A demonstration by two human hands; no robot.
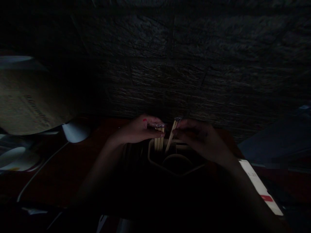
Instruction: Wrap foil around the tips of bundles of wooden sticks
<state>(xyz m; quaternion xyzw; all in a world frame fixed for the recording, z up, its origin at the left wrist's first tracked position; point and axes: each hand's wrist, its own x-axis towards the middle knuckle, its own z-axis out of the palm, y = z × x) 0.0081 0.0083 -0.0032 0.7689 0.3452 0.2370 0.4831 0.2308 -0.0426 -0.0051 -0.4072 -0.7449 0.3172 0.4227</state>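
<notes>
My left hand (143, 130) is closed around a bundle of several pale wooden chopsticks (159, 140), with crinkled clear plastic at their top ends. The bundle stands nearly upright, its lower ends inside a dark angular container (165, 169) with a raised rim and inner dividers. To its right, my right hand (199, 137) pinches a thinner set of chopsticks (171, 137) near the top, also with clear plastic there. This set leans, its lower end down and to the left over the container. Dim light hides the container's floor and the exact number of sticks.
A dark textured brick wall (150, 74) rises behind the reddish table (70, 171). At left are a large tan printed shape (31, 100), a white cup-like object (77, 132) and a pale cable (41, 170). A white box with a red mark (259, 184) lies at right.
</notes>
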